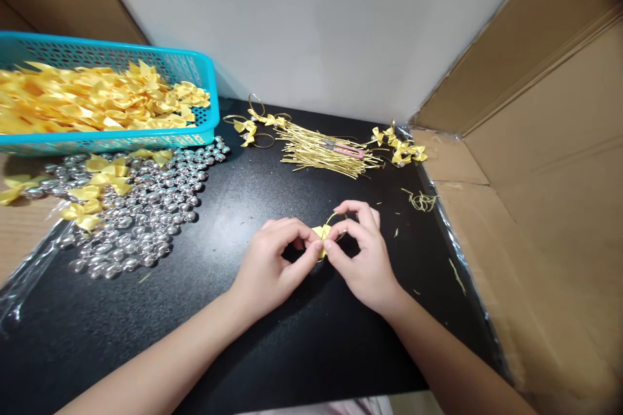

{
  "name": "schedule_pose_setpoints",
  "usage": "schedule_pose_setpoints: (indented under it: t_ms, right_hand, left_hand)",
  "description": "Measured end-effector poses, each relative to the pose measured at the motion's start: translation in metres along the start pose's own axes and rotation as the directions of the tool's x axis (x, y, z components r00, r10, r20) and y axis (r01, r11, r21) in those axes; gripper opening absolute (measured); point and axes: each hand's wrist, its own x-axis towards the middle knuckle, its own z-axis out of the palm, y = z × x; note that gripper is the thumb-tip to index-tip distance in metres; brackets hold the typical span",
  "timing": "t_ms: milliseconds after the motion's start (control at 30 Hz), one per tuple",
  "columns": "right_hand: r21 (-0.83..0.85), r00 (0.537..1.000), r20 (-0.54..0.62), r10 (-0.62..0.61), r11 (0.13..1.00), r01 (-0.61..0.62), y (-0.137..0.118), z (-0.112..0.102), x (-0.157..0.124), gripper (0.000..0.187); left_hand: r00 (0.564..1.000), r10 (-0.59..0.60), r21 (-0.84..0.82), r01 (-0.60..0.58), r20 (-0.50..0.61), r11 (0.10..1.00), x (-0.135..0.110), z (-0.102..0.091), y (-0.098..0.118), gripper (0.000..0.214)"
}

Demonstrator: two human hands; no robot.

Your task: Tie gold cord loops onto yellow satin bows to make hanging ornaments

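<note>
Just above the black table, a small yellow ribbon bow [321, 232] is pinched between my two hands. My left hand [280, 259] grips its left side between thumb and forefinger. From the other side, my right hand [363, 256] closes thumb and forefinger on the bow's middle, where a thin gold wire [335, 214] curves up in a loop. The loop passes by the raised fingers of that hand. Fingertips hide the centre of the bow, and I cannot tell whether a bead sits there.
A turquoise basket [214, 97] of yellow bows stands at back left. Silver beads [146, 207] spread before it, with some bows on top. Cut gold wires [316, 155] lie at the back under pink-handled snips [348, 150]. Finished-looking bows [402, 149] and wire scraps [422, 201] lie right.
</note>
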Motion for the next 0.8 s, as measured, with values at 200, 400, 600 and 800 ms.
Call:
schedule_pose_setpoints:
  t_ms: [200,400,600,800]
  right_hand:
    - [0.314,0.992,0.11,0.06,0.945,-0.092,0.005,-0.006,0.002,0.004]
    - [0.321,0.987,0.135,0.086,0.939,-0.126,0.005,-0.006,0.004,0.006]
    - [0.123,0.976,0.219,0.014,0.992,-0.042,0.001,-0.015,0.007,0.007]
    - [0.03,0.969,0.226,-0.098,0.995,0.094,-0.001,-0.017,0.006,0.009]
  left_hand:
    - [0.999,0.005,-0.151,0.002,0.047,0.988,-0.001,-0.002,0.002,0.014]
    - [0.99,-0.143,-0.258,0.133,-0.021,0.957,0.002,-0.004,-0.003,0.023]
    - [0.853,-0.325,-0.543,0.513,0.408,0.664,0.009,-0.007,-0.006,0.042]
    - [0.851,-0.294,-0.652,0.523,0.435,0.549,0.007,-0.002,-0.003,0.024]
